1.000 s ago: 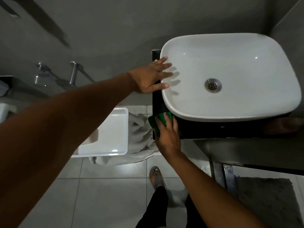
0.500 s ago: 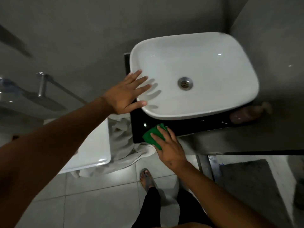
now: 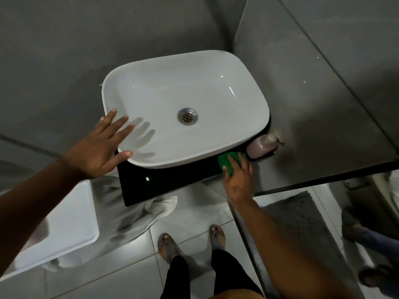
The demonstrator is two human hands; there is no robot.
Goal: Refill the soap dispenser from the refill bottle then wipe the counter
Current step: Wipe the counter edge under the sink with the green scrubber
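A white basin [image 3: 216, 100] sits on a glossy black counter [image 3: 164, 182]. My left hand [image 3: 101, 147] lies flat with spread fingers against the basin's left rim. My right hand [image 3: 237, 178] presses a green cloth [image 3: 226, 159] onto the counter's front right part, fingers laid over it. Just beyond the cloth, in the right corner against the wall, stands a soap dispenser [image 3: 262, 144] with pinkish liquid and a pump top. No refill bottle is in view.
Grey walls close in behind and to the right. On the floor to the left lie a white tray [image 3: 64, 229] and a crumpled pale towel [image 3: 129, 212]. A grey mat [image 3: 302, 229] lies to the right beyond a metal threshold. My feet stand on the tiles below.
My right hand slid the green cloth along the counter from the front left corner to the front right, near the dispenser. My left hand stayed on the basin's rim while the view shifted.
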